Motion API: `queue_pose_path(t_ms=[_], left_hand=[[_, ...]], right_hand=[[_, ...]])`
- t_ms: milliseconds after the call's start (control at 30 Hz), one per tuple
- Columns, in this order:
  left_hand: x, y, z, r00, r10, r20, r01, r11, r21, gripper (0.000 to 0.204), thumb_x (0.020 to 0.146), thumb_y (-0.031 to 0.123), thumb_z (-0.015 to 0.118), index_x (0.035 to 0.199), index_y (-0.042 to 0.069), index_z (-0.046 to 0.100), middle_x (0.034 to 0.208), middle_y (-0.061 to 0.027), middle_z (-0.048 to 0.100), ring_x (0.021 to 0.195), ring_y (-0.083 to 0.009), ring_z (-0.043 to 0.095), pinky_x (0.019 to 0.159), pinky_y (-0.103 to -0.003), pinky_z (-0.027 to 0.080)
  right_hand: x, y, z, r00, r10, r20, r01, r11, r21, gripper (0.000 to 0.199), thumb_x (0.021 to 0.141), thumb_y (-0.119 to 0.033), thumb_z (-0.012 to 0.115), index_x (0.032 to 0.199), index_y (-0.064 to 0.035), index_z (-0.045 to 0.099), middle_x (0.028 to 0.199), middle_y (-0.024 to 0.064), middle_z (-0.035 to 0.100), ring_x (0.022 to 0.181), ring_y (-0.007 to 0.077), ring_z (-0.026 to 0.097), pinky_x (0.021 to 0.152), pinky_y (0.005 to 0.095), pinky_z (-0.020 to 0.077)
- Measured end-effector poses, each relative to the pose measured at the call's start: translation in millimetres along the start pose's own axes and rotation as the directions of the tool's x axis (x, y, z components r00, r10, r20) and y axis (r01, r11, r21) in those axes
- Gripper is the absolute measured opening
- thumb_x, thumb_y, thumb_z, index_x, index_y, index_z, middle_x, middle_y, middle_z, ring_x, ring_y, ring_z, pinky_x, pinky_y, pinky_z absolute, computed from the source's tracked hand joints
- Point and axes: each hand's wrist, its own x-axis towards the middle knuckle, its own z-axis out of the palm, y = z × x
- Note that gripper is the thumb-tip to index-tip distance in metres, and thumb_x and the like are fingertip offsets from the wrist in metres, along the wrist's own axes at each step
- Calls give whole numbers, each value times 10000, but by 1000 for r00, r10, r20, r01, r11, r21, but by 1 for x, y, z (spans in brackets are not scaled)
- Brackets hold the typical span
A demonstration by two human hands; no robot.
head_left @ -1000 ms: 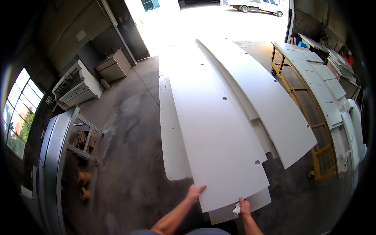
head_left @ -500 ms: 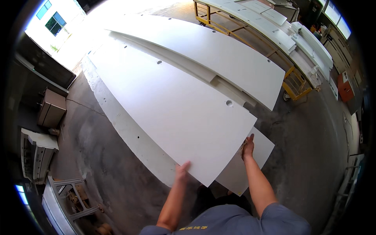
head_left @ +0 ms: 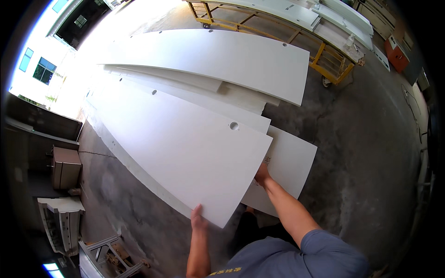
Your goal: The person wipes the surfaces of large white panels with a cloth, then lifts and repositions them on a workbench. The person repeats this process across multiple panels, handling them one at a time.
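Observation:
A long white panel with round holes along its far edge slants across the view, its near end close to my body. My left hand grips its near left edge, thumb on top and the other fingers hidden below. At the near right edge, my right hand holds the same panel from beneath, its fingers mostly out of sight. Part of another white board shows under that end, with a dark handwritten mark. A second long white panel with holes lies beyond, apart from the held one.
Pale boards lie between and beneath the two long panels. A yellow wheeled cart loaded with white panels stands at the far right. On the left are a brown cabinet, a white-topped unit and a metal frame.
The held panel's near end has shifted left relative to the boards under it, baring more of them. My right hand has slid further beneath its edge. The view has turned right.

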Motion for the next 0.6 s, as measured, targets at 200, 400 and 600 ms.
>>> queue_pose_path(t_ms=[200,400,600], left_hand=[[0,-16,7,996,2,87,2,999,-49,384,915,98,645,1287,10,615,1213,-137,702,1164,-327,670,1048,-501,537],[10,-10,41,989,6,145,-23,994,111,436,962,127,641,1360,-20,542,1270,-142,667,1128,-297,677,987,-480,566],[32,-45,68,984,155,-88,-155,988,5,474,1060,356,561,1320,-38,599,1206,-144,702,1089,-280,692,950,-437,564]], right_hand=[[-91,14,-42,914,403,50,-406,911,69,232,928,-257,724,896,-28,706,753,23,631,637,137,579,562,339,437],[-202,32,-236,877,472,-86,-462,879,116,264,918,-137,744,1091,58,706,926,70,718,766,175,675,697,345,533],[-315,39,-389,851,429,-304,-446,895,15,365,924,-346,773,954,11,702,851,49,682,726,163,617,662,363,503]])
